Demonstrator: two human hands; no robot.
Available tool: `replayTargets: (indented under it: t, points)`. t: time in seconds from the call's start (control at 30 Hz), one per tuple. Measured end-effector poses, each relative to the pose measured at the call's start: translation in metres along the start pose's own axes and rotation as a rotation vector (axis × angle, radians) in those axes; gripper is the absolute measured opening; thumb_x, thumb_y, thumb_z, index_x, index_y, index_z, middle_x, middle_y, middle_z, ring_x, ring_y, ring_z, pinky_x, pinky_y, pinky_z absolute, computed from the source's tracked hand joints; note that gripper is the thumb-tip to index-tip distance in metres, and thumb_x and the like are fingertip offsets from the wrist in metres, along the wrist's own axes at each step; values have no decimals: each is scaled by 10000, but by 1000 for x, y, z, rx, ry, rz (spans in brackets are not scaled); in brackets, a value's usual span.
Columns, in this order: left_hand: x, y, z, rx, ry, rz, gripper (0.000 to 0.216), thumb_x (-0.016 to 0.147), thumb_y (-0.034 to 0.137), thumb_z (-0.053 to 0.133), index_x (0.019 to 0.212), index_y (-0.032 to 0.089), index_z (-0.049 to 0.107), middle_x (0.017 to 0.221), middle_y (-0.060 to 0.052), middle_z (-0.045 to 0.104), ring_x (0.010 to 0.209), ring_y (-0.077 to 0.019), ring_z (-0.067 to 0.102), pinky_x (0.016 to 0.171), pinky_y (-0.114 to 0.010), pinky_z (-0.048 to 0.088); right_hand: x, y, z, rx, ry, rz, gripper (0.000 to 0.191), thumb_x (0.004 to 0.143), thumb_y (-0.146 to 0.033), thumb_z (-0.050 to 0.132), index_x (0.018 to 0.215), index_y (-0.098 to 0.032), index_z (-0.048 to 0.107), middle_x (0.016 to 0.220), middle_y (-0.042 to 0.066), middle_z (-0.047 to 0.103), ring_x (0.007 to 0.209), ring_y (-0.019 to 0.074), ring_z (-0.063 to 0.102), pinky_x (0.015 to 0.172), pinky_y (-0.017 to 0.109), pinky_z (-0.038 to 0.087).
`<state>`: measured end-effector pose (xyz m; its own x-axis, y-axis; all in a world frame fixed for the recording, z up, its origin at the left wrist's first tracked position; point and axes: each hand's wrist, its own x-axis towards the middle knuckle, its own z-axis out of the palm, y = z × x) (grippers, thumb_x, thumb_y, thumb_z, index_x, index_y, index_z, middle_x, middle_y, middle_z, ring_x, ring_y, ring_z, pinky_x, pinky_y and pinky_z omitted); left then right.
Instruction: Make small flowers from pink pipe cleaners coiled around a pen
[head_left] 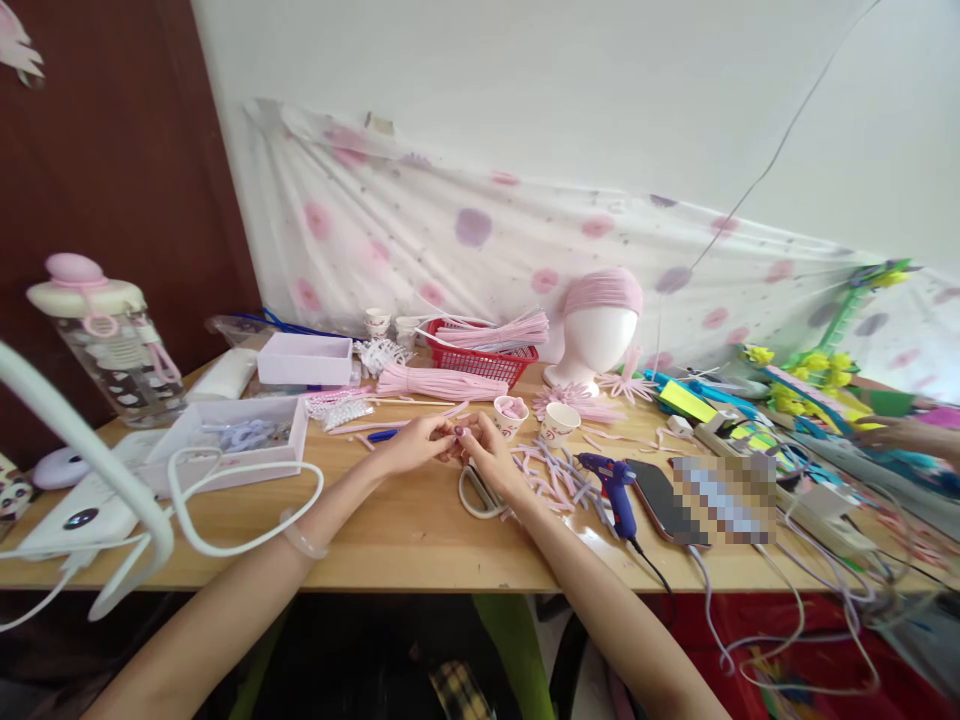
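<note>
Left hand [415,446] and right hand [493,457] meet over the bench [390,535]. Fingers of both clamp a small pink strip [458,432], at three o'clock from the left hand; its axis is indiscernible.

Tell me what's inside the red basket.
A bundle of long pink strips lies in the red basket, ends jutting past its rim. Anything beneath them is hidden by the basket wall.

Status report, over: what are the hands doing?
Fingertips together: left hand, right hand pinching small pink piece. Just beyond, paper cup. Off right, blue glue gun.
</note>
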<state>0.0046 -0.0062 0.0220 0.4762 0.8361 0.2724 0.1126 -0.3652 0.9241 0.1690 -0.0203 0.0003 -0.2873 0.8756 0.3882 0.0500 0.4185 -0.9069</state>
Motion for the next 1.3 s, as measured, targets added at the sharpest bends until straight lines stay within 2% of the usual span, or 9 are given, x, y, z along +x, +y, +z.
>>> replayTargets:
  t: [0.13,0.37,0.53,0.7,0.8,0.93,1.07,1.2,1.3]
  points:
    - [-2,1,3,17,6,22,96,728,234,673,659,175,643,654,-3,644,606,-145,580,588,-234,473,2,2,1,45,31,3,349,842,-556,594,836,-225,481,566,-51,563,469,118,505,460,229,379]
    - [-3,6,0,13,-45,21,125,779,281,616,725,176,656,689,-38,682,607,-181,622,591,-277,504,7,0,3,88,91,-5,451,784,-654,615,761,-224,480,465,-95,416,408,90,371,432,227,332]
    - [-4,5,1,105,26,92,98,781,261,621,708,197,638,699,-12,629,662,-175,572,667,-275,475,6,3,3,89,119,6,432,809,-636,595,774,-225,467,441,-106,392,388,86,350,415,220,296]
    - [-10,4,6,198,86,172,42,776,256,637,751,223,632,860,-66,626,847,-243,556,849,-329,425,5,7,-1,53,137,-1,393,854,-596,559,782,-223,458,452,-102,421,381,81,344,406,213,280]
    - [-12,3,6,211,77,183,54,765,281,645,778,229,644,897,-89,638,908,-275,561,871,-336,414,4,10,-1,11,147,-10,375,875,-569,547,767,-223,453,450,-98,427,386,84,348,407,211,280]
    - [-13,4,5,180,82,167,83,737,286,658,788,221,649,868,-96,642,882,-276,563,791,-312,433,2,12,1,-51,161,-28,352,899,-538,532,762,-223,457,455,-93,433,395,94,372,420,217,302]
    - [-12,5,10,89,99,129,146,743,265,637,621,228,567,694,-45,576,696,-205,533,648,-276,436,-2,5,4,-103,192,-66,308,923,-501,515,795,-222,482,517,-64,489,453,117,445,467,238,346]
    - [-10,3,20,-46,65,29,255,833,339,464,618,210,512,513,32,437,421,-111,394,419,-225,352,-7,-4,6,-133,242,-110,277,956,-465,473,807,-231,470,566,-43,518,493,131,474,501,258,352]
    - [-8,0,24,-119,38,-29,279,833,362,393,624,205,488,485,52,405,357,-87,339,354,-211,331,-9,-6,5,-135,230,-125,258,955,-452,486,819,-232,483,568,-41,516,493,134,465,507,266,346]
